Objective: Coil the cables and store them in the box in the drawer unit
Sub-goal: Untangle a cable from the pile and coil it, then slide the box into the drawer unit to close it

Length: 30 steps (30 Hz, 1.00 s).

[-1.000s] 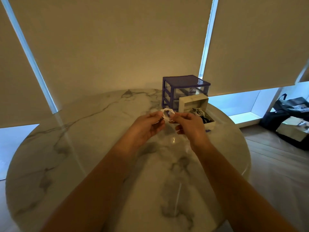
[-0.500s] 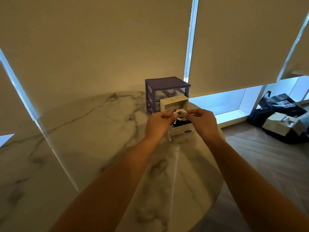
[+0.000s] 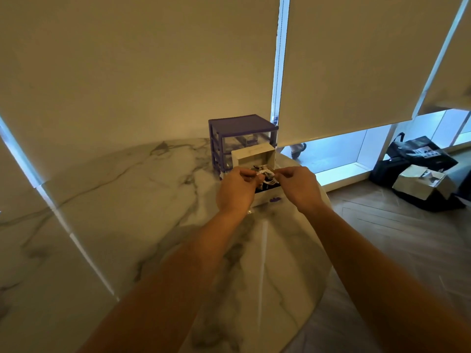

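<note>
Both hands moved forward — left hand [image 3: 235, 191], right hand [image 3: 299, 188] pinch white coiled cable [image 3: 265, 174] over open box [image 3: 265, 196].

Between my left fingers [image 3: 248, 173] and right fingers [image 3: 281, 176] hangs the coiled cable [image 3: 265, 174], over the box [image 3: 267, 197] on the table [image 3: 142, 200], with the drawer unit [image 3: 242, 138] just behind my fingertips.

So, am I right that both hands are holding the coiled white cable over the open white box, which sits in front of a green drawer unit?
Not quite: the head view shows the drawer unit is purple, not green. The rest holds: the left hand and right hand hold the coiled white cable over the open white box.
</note>
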### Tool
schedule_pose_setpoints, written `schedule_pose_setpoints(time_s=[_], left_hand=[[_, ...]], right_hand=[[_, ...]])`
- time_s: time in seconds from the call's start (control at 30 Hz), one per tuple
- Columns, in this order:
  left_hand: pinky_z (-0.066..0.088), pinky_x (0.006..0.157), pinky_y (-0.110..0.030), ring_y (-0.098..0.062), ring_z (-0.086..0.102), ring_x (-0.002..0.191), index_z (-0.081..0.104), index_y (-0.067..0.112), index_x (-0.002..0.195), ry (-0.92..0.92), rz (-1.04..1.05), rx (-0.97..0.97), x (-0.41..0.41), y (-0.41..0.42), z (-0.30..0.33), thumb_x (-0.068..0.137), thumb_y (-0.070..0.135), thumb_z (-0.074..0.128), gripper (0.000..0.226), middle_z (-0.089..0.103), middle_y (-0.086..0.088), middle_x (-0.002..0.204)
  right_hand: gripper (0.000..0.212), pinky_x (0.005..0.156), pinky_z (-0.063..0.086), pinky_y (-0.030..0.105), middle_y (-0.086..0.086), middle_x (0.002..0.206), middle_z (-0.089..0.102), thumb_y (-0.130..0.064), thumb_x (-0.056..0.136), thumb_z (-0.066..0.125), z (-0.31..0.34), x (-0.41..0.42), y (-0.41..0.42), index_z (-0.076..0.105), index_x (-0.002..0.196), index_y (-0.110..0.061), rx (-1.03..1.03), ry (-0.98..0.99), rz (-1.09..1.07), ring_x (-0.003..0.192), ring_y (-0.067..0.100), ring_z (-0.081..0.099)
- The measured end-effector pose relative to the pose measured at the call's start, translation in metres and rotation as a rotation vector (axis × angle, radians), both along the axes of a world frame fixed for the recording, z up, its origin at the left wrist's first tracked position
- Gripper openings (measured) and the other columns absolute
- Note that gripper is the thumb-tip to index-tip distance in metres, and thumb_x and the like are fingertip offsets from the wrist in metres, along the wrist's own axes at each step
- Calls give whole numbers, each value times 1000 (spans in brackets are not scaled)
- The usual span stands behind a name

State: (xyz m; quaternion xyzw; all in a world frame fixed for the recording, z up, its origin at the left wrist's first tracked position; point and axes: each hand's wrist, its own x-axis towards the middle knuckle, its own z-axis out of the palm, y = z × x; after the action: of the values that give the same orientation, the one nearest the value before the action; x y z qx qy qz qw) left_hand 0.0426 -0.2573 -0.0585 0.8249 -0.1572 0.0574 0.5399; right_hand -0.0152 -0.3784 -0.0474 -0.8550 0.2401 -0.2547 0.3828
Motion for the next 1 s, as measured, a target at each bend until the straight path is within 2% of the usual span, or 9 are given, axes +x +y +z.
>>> schedule_pose_setpoints(time_s=[0.1, 0.2, 0.27, 0.37, 0.47, 0.6, 0.77, 0.9, 1.0], left_hand=[[55, 77, -34, -8, 63, 84, 65, 28, 98, -35, 2, 0, 1, -2, 1, 85, 42, 69, 20, 64, 13, 87], [55, 76, -33, -7, 64, 85, 70, 29, 98, -52, -7, 0, 2, -1, 0, 87, 40, 67, 16, 71, 9, 96], [54, 75, -31, -7, 64, 86, 71, 28, 99, -50, -3, -9, 3, 0, 0, 88, 40, 66, 17, 72, 8, 98], [54, 74, -30, -8, 64, 85, 70, 28, 103, -53, 10, -6, 2, 2, 0, 88, 39, 66, 19, 71, 8, 98], [50, 70, -27, -8, 63, 83, 69, 27, 106, -56, 11, 21, 2, 2, 0, 88, 41, 65, 23, 68, 9, 96], [46, 71, -24, -7, 59, 82, 71, 25, 107, -66, -29, 17, 4, 3, -1, 92, 37, 61, 22, 70, 5, 101], [37, 66, -15, -7, 57, 85, 70, 15, 108, -32, -7, -111, 6, 6, -3, 96, 31, 55, 25, 67, 3, 98], [36, 61, -11, -8, 58, 85, 68, 14, 106, 4, 15, -149, 13, 12, -2, 98, 32, 51, 25, 63, 6, 94], [38, 61, -14, -10, 57, 84, 59, 15, 108, 66, 35, -211, 16, 14, 1, 99, 39, 47, 29, 62, 3, 96]], right_hand=[[31, 81, 42, 17, 3, 123, 65, -26, 97, 52, 1, -1, 1, 63, 125, -20, -6, -22, 38, 103, 15, 62], [32, 59, 38, 0, 2, 122, 66, -20, 96, 52, 1, -2, 1, 63, 126, -18, -37, -23, 88, 91, 6, 56], [32, 50, 36, 1, 2, 121, 66, -19, 96, 52, 0, -1, 0, 63, 126, -18, -54, -34, 93, 87, 5, 54], [31, 63, 35, 7, 3, 121, 66, -21, 98, 50, -1, 3, 0, 64, 125, -18, -78, -46, 91, 88, 7, 53], [30, 68, 49, 16, 5, 117, 63, -20, 98, 49, -2, 6, 1, 65, 124, -17, -103, -21, 92, 86, 12, 54], [31, 53, 35, 7, 4, 107, 66, -26, 100, 46, 0, 8, -5, 66, 120, -14, -64, 28, 107, 79, 10, 55], [32, 65, 40, 15, 4, 108, 69, -33, 97, 51, 6, 12, -11, 68, 115, -13, 56, 0, 108, 92, 13, 60], [29, 67, 41, 20, 5, 104, 68, -33, 97, 49, 14, 18, -16, 68, 108, -14, 38, 7, 80, 85, 12, 58], [32, 60, 37, 18, 1, 102, 61, -36, 98, 47, 19, 24, -17, 60, 115, -12, 85, -4, 35, 80, 9, 52]])
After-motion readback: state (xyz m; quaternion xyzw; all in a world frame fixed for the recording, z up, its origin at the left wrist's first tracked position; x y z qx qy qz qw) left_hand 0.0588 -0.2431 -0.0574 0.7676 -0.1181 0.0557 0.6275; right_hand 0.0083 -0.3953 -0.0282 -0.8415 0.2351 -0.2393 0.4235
